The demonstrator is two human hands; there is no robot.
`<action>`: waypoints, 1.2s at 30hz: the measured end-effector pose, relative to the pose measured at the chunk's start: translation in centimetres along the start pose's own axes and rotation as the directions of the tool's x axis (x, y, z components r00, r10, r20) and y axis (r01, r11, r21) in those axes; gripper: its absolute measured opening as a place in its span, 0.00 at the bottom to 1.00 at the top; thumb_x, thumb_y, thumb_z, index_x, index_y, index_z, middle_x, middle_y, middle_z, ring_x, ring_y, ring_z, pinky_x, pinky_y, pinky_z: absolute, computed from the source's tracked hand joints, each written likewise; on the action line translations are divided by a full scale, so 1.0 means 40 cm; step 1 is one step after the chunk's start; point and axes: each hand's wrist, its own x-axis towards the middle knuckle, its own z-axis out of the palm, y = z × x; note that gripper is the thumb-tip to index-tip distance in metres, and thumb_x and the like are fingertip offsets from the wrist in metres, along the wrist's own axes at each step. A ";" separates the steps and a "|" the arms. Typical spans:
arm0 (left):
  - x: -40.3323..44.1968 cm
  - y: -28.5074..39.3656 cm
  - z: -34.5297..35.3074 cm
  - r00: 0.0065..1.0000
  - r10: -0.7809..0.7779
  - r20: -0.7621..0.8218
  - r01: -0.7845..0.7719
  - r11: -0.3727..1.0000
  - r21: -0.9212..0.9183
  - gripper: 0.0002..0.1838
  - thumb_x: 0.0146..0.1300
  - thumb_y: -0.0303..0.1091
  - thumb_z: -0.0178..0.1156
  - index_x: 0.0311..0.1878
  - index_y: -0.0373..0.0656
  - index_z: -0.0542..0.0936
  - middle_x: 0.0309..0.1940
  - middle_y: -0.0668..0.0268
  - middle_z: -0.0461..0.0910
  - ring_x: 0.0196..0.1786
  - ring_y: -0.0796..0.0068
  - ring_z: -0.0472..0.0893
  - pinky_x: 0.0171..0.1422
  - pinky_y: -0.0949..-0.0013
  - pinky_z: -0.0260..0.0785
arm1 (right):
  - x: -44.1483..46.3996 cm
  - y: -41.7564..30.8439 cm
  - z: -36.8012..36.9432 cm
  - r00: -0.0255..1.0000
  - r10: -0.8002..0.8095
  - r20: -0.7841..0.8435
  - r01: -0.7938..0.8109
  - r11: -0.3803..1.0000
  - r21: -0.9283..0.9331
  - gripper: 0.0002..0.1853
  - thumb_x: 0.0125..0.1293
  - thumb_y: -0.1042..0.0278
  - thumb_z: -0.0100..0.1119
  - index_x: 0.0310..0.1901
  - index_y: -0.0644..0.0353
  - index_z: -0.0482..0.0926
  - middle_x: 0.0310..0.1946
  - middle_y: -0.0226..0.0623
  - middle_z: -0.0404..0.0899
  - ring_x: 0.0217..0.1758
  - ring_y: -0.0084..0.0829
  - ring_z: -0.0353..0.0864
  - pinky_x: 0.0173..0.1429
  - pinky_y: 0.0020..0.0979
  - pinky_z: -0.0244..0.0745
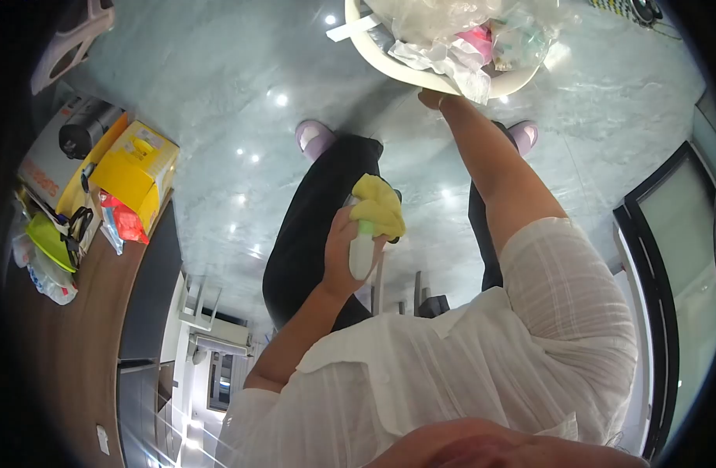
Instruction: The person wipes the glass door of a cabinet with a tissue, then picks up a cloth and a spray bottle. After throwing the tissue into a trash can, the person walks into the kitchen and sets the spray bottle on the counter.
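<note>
My left hand (342, 253) is closed, held in front of my left thigh. In it are a crumpled yellow cloth (380, 204) and a white object with a light green part (363, 253), whose exact kind I cannot make out. My right arm reaches forward and down to a white-rimmed trash bin (409, 74). At the near side of the rim is my right hand (431, 98), with its fingers mostly hidden. Clear plastic bags (420, 19), white crumpled paper (451, 64) and a pink wrapper (480, 39) fill the bin.
A wooden counter (77, 351) on the left bears a yellow box (140, 168), a red packet (125, 218) and a green dish (50, 242). A dark-framed glass door (646, 242) stands on the right. Shiny grey tiles (217, 101) cover the floor, and a pale plastic stool (73, 43) is at upper left.
</note>
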 end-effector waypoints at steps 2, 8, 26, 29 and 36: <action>0.019 0.009 -0.010 1.000 0.025 -0.011 -0.024 0.999 0.024 0.19 0.58 0.24 0.69 0.53 0.36 0.78 0.52 0.58 0.75 0.53 0.62 0.78 0.61 0.65 0.69 | 0.000 -0.002 0.014 0.999 0.015 0.030 -0.016 1.000 0.026 0.29 0.58 0.69 0.54 0.65 0.53 0.75 0.68 0.48 0.68 0.72 0.48 0.65 0.73 0.41 0.65; 0.050 0.007 -0.024 0.999 0.049 0.005 -0.049 0.995 0.091 0.21 0.60 0.25 0.70 0.55 0.35 0.75 0.52 0.58 0.75 0.52 0.63 0.78 0.58 0.67 0.70 | 0.033 -0.014 0.047 0.979 0.082 0.189 -0.106 0.987 0.121 0.29 0.59 0.69 0.54 0.65 0.54 0.76 0.68 0.48 0.68 0.72 0.48 0.66 0.73 0.42 0.66; 0.025 0.213 -0.019 0.980 0.190 -0.058 -0.185 0.979 0.088 0.23 0.61 0.26 0.67 0.57 0.31 0.72 0.48 0.57 0.76 0.51 0.64 0.78 0.59 0.65 0.69 | -0.413 -0.216 -0.423 0.854 -0.161 -0.495 0.272 0.949 0.162 0.27 0.52 0.76 0.59 0.58 0.66 0.75 0.61 0.59 0.69 0.60 0.55 0.70 0.62 0.48 0.68; 0.014 0.297 -0.006 0.990 0.069 -0.124 -0.073 0.997 -0.026 0.16 0.53 0.19 0.68 0.47 0.35 0.81 0.46 0.54 0.78 0.48 0.53 0.79 0.55 0.59 0.71 | -0.521 -0.212 -0.468 0.716 -0.168 -0.678 0.327 0.938 0.112 0.23 0.57 0.76 0.58 0.56 0.65 0.77 0.55 0.54 0.75 0.54 0.47 0.76 0.58 0.41 0.72; -0.004 0.493 0.063 0.979 0.154 -0.134 -0.151 0.988 0.035 0.17 0.58 0.20 0.66 0.51 0.35 0.79 0.51 0.53 0.77 0.52 0.54 0.79 0.59 0.60 0.71 | -1.025 -0.127 -0.891 0.666 -0.600 -0.442 0.134 -0.487 0.863 0.09 0.70 0.77 0.49 0.41 0.66 0.81 0.37 0.36 0.82 0.42 0.29 0.79 0.51 0.32 0.73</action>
